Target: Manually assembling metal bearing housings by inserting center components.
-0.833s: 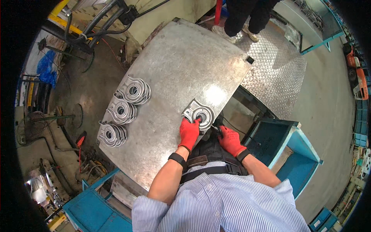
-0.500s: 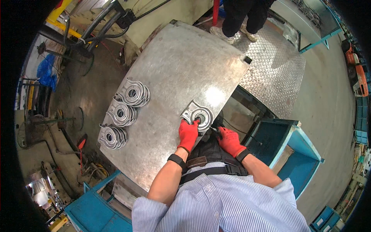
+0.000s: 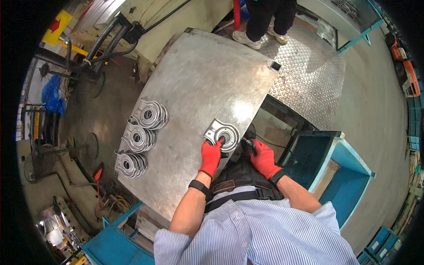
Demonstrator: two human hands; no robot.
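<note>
A silvery stamped metal bracket (image 3: 233, 128) with a round, holed end lies at the right edge of the metal table. My left hand (image 3: 210, 157), in a red glove with dark fingertips, grips it by the near side, fingers at the central hole. Closed around a slim hand tool (image 3: 245, 140) with a thin metal tip is my right hand (image 3: 263, 160), also red-gloved. The tool's tip is at the ring's right rim; whether it touches cannot be made out. The tool's handle is mostly hidden in the glove.
Several similar brackets stand in three overlapping stacks (image 3: 140, 138) along the table's (image 3: 194, 79) left side. Blue metal bins (image 3: 349, 190) flank me at right and lower left. Beyond the far right corner, a person (image 3: 267, 22) stands on a tread-plate platform (image 3: 304, 75).
The whole view has shifted slightly. Against the bracket, my right hand and the tool tip have moved a little farther up along its right rim. My left hand keeps its hold.
</note>
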